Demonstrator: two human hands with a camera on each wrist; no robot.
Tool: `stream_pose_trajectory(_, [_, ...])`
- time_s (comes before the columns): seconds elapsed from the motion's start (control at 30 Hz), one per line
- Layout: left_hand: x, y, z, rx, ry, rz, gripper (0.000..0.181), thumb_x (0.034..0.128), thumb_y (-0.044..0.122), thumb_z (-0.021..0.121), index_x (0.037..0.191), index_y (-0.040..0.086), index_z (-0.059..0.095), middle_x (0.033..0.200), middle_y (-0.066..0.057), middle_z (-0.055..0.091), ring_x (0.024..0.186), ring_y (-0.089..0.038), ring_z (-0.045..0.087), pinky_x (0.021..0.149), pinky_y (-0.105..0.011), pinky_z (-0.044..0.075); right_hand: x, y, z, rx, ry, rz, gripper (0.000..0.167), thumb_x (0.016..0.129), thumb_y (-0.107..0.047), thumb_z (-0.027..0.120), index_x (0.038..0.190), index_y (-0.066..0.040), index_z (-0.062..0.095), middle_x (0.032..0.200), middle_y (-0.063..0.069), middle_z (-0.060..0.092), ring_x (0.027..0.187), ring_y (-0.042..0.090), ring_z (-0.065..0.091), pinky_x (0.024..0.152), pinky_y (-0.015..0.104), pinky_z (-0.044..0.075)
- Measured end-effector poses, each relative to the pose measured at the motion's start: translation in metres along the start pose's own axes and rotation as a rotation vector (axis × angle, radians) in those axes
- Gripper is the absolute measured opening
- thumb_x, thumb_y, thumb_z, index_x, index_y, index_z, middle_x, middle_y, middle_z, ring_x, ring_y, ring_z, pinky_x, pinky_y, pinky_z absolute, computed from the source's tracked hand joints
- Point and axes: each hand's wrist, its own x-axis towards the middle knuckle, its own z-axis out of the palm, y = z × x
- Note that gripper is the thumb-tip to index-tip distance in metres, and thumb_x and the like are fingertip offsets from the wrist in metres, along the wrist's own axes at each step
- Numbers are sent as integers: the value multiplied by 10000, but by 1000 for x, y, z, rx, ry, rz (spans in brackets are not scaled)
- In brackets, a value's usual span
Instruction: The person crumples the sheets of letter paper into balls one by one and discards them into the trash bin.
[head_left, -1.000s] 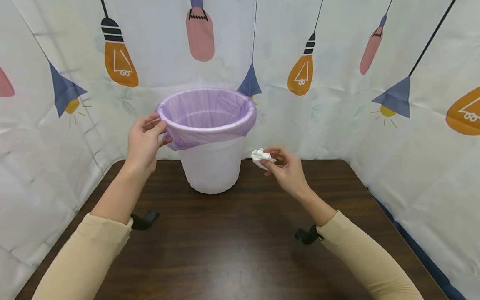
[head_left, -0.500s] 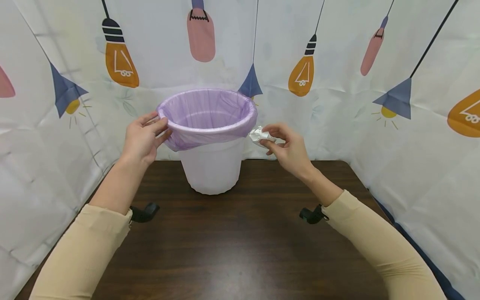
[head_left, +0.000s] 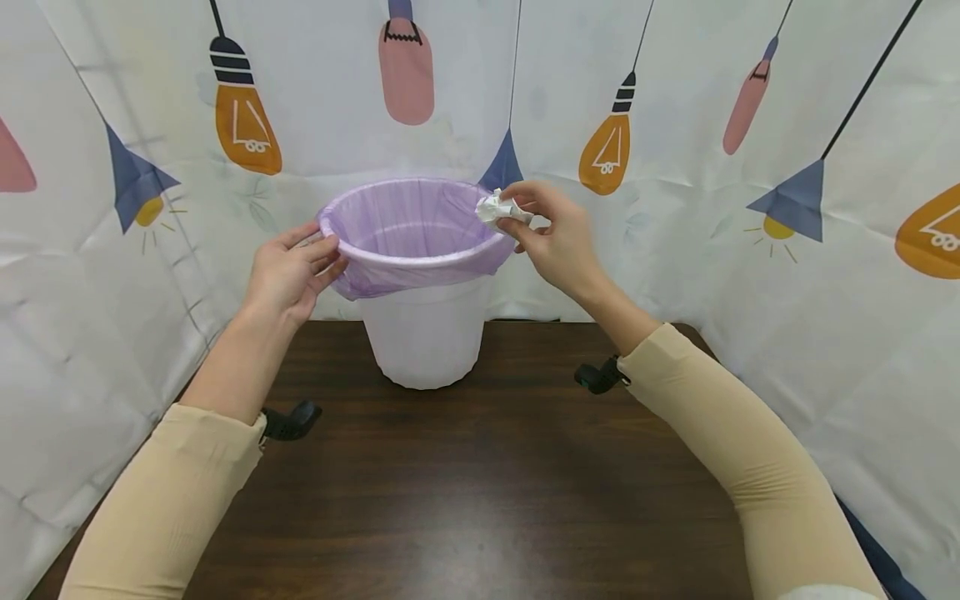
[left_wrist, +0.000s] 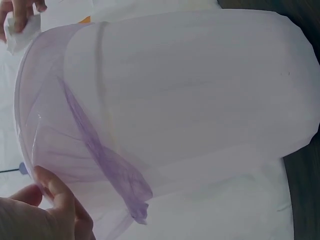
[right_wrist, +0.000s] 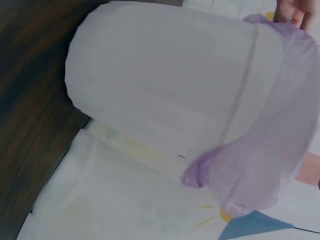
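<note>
A white trash bin (head_left: 423, 337) stands upright at the back of the table, lined with a purple plastic bag (head_left: 408, 218) folded over its rim. My left hand (head_left: 281, 279) holds the bin's left rim, thumb and fingers against the bag-covered edge; the left wrist view shows these fingers (left_wrist: 57, 192) on the rim too. Between the thumb and fingers of my right hand (head_left: 558, 237) is a crumpled piece of white paper (head_left: 491, 208), at the right edge of the bin's mouth. In the right wrist view the bin hides most of the scene, and the paper is out of sight.
Under the bin is a dark brown wooden table (head_left: 450, 467). White cloth (head_left: 675, 208) printed with lamps and bulbs hangs close behind and along both sides. Black wrist mounts (head_left: 292, 421) stick out from both sleeves.
My right hand has risen with the crumpled paper, from low beside the bin to rim height, and moved slightly left. My left hand has stayed at the rim.
</note>
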Motion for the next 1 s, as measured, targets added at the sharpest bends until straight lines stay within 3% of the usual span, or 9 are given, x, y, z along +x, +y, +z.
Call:
stream_pose_trajectory(0.17, [0,0,-1,-14,-16,-24,813,976,-25,648,1633,40,175,1364,-100,456,922,-117,645,821,-225,564,17,6,14,-150,-45,17,246,907,-61,796,1141,-79,723,1090,76,679,1020,197,686,721,325,580])
stream_pose_trajectory(0.27, [0,0,-2,-18,-30,-33,821,979,-19,646,1637,45,158,1377,-89,440,937,-115,636,828,-225,560,25,11,22,-187,-73,16,263,904,-81,802,1157,-96,728,1054,105,658,1030,238,673,797,335,547])
stream_pose_trajectory(0.4, [0,0,-2,-39,-38,-39,826,977,-19,647,1638,52,157,1368,-93,434,910,-115,640,817,-224,559,34,15,31,-231,-113,21,305,913,-98,799,1209,-109,724,1062,126,651,1009,249,625,779,346,486])
stream_pose_trajectory(0.6, [1,0,-2,-51,-40,-39,822,983,-23,633,1638,52,141,1350,-91,429,882,-113,638,807,-223,558,41,14,40,-274,-196,106,468,963,-61,718,1416,-144,633,1305,151,604,1089,225,574,789,290,467])
stream_pose_trajectory(0.7, [1,0,-3,-55,-45,-45,829,984,-17,635,1640,58,133,1348,-89,429,889,-114,634,815,-225,557,43,13,43,-251,-208,156,568,961,-18,691,1500,-112,537,1466,199,488,1248,249,564,876,234,519])
stream_pose_trajectory(0.8, [0,0,-4,-38,-61,-46,833,991,1,635,1643,66,121,1359,-91,430,916,-110,633,835,-222,554,43,13,43,-230,-203,176,615,953,-11,701,1523,-44,469,1531,222,403,1381,289,475,959,250,519])
stream_pose_trajectory(1.0, [-1,0,-8,7,-102,-31,804,1020,51,617,1642,62,109,1377,-84,431,960,-105,646,871,-216,547,37,18,32,-265,-206,176,572,953,-72,721,1464,32,485,1471,194,475,1345,285,465,1048,335,461])
